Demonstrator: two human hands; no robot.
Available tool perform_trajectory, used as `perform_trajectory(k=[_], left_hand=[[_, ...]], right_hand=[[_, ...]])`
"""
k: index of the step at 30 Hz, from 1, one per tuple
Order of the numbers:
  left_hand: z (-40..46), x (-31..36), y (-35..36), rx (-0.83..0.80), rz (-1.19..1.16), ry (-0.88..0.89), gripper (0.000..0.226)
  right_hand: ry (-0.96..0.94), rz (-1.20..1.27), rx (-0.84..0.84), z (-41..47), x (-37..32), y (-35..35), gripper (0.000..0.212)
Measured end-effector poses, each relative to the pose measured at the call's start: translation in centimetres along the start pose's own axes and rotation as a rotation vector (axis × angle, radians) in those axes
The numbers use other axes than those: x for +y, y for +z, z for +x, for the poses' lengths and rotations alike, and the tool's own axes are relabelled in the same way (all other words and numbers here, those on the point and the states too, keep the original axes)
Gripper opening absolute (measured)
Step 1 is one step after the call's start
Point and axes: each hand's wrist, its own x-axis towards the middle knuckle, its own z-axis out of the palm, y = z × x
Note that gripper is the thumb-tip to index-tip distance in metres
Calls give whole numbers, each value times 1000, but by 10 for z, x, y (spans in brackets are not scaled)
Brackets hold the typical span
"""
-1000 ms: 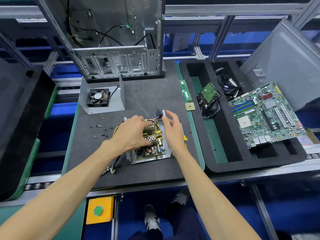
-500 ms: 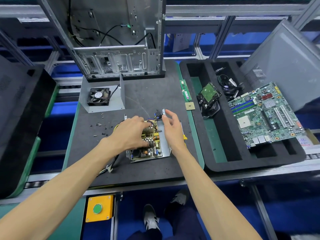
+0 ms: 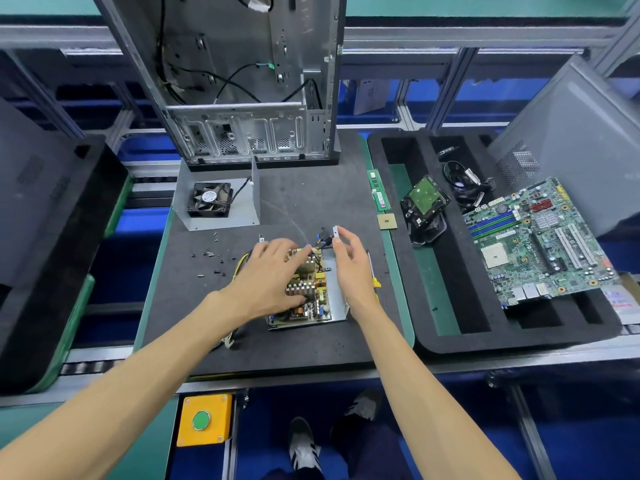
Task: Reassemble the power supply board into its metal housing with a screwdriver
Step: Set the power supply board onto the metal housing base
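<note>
The power supply board (image 3: 310, 299) lies inside its open metal housing (image 3: 337, 308) on the black mat. My left hand (image 3: 270, 278) lies over the board's left part, fingers spread and curled down onto its components. My right hand (image 3: 349, 265) stands at the housing's right side, thumb and forefinger at the small upright metal tab (image 3: 335, 232) by the black power socket (image 3: 325, 235). A yellow-handled screwdriver (image 3: 374, 282) lies just right of the housing, mostly hidden behind my right wrist. Loose screws (image 3: 211, 258) are scattered to the left.
The housing's cover with a fan (image 3: 211, 200) sits behind. An open PC case (image 3: 242, 98) stands at the back. RAM sticks (image 3: 379, 192) and a CPU (image 3: 387, 221) lie on the mat's right edge. The foam tray (image 3: 450, 337) holds a hard drive (image 3: 424, 199), cables and a motherboard (image 3: 533, 237).
My left hand has shifted slightly on the board, and the board and housing have barely moved. My right hand stays at the upright tab.
</note>
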Motion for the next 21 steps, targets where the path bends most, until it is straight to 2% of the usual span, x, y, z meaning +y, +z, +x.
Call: perform_trajectory(k=[2,4,5,8,10,14,17,19,21], left_hand=[[-12,-1,-4,184,-140,-117,78],[-25,-3,-4,359,-259,-349,59],[-30,-5,-3,348,-325,-464,55],[-41,-11,5,101,-552,-670,59],[-40,-11,10,93,-647,-682,55],[-29,-10,10,215,-727,-660,46],[-25,-16,5,182,-706,-650,47],[-26,-19,0,124,-521,-645,50],[-27,-19,-6,219,-278,-551,61]], right_hand=[[1,8,-6,0,0,0,34],[9,20,-6,-1,-1,0,36],[15,26,-7,-1,-1,0,35],[34,49,3,-1,0,1,33],[41,77,23,-2,2,1,32],[32,95,84,0,5,3,31],[17,95,108,3,4,4,34],[11,90,100,5,5,4,34],[4,83,90,5,6,3,34]])
